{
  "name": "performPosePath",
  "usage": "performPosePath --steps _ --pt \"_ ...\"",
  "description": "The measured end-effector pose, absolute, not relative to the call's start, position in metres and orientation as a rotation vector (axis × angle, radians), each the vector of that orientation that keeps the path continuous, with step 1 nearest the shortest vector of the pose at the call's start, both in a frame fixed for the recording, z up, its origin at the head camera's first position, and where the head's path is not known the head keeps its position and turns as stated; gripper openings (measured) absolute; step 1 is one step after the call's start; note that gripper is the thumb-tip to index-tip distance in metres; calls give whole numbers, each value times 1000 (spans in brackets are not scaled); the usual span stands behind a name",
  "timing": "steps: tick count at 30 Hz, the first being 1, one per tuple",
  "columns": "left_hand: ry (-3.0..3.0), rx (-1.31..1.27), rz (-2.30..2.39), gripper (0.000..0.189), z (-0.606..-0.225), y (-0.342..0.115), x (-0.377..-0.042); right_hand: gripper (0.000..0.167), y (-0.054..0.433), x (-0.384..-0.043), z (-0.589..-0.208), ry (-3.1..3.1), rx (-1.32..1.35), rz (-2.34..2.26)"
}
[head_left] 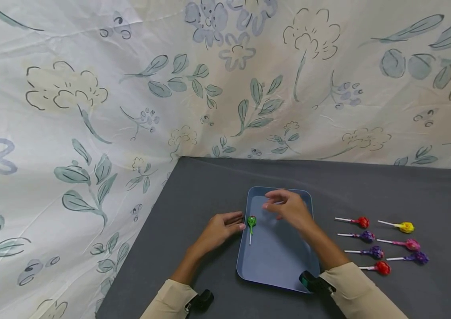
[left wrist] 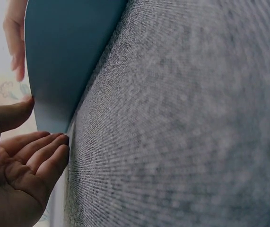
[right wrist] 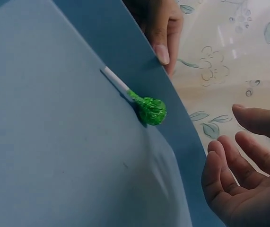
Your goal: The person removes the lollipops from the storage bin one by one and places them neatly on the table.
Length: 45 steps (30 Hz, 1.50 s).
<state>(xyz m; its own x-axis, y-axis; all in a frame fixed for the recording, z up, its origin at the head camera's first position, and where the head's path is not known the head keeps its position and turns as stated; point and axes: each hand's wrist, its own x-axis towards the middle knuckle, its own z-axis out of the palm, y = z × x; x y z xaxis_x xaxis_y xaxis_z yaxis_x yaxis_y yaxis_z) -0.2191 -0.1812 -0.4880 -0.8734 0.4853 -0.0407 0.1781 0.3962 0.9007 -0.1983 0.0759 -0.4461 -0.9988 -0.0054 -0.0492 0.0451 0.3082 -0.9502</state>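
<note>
A green-wrapped lollipop (head_left: 252, 220) with a white stick lies inside the blue tray (head_left: 279, 259), along its left side. In the right wrist view the same lollipop (right wrist: 152, 111) rests on the tray floor against the wall. My left hand (head_left: 218, 230) is beside the tray's left edge with fingers extended; in the left wrist view its thumb appears at the rim, though firm contact cannot be told. Over the far part of the tray is my right hand (head_left: 291, 209), fingers loosely bent and holding nothing.
Right of the tray, several wrapped lollipops lie in two columns on the dark grey cloth, among them a red one (head_left: 362, 222), a yellow one (head_left: 406, 227) and a pink one (head_left: 411, 244). A floral curtain (head_left: 225, 97) hangs behind and to the left.
</note>
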Motion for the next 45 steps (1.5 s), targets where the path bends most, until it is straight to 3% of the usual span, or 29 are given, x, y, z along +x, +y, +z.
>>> performPosePath --steps 45 --pt "2352 568 1459 54 -489 -178 -221 26 43 -216 -474 2601 -185 -1495"
